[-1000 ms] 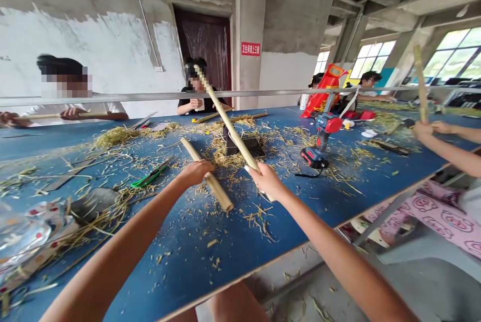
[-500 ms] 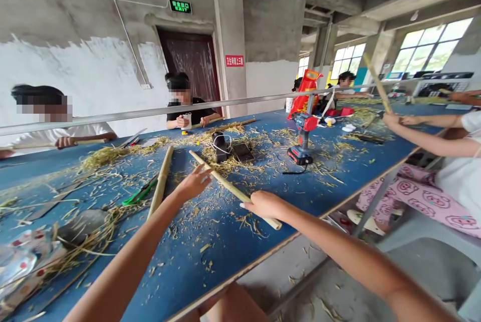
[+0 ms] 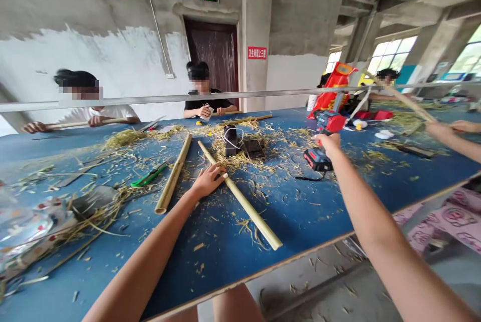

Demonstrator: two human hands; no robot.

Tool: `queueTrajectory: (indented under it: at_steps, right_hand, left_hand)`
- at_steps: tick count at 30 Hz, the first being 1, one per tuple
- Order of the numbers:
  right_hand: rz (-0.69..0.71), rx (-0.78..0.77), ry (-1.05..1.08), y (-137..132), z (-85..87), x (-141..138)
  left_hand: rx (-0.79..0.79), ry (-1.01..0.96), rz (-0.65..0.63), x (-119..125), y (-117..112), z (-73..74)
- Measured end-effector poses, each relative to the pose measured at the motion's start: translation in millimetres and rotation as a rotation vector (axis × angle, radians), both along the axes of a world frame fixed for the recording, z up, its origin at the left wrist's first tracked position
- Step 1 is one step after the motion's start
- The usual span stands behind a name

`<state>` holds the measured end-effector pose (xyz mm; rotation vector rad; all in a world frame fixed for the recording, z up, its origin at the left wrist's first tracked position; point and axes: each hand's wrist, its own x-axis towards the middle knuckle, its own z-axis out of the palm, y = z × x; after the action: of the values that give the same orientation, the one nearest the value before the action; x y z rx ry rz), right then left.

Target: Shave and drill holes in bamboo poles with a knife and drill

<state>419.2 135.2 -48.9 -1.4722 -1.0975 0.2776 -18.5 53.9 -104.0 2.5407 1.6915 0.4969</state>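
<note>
The near pole (image 3: 251, 209) lay slantwise on the blue table (image 3: 361, 202), its lower end just inside the front edge, its upper end near the black block (image 3: 231, 142). The left hand (image 3: 208, 180) rested across its upper half, fingers loosely spread over it rather than wrapped round. The right hand (image 3: 331, 144) reached to the handle of the drill (image 3: 327, 122), which stood upright on its battery, well in from the edge — how tightly the fingers had closed, I could not tell. Between pole and drill ran a broad stretch with only scattered shavings (image 3: 248, 224); a narrower gap parted the two poles.

By count: two poles before the person, one drill, one green-handled cutter (image 3: 148, 177) left of the second pole (image 3: 175, 174), one red bag (image 3: 332, 89) behind the drill.
</note>
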Motion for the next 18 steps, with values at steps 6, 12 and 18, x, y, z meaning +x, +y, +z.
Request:
queueTrajectory:
  at_steps: [6,12,18]
  right_hand:
    - [0.175,0.022,0.276,-26.1,-6.5,5.8]
    - [0.337,-0.083,0.188,-103.7,22.2,-12.7]
    - [0.378,-0.287,0.194,-162.8,58.6,-47.9]
  left_hand:
    - [0.015,-0.002,-0.04,0.4,11.1,4.2]
    - [0.075,-0.049,-0.174,1.0,31.5,3.3]
    - [0.133,-0.032,-0.225,-8.0,30.1,3.5]
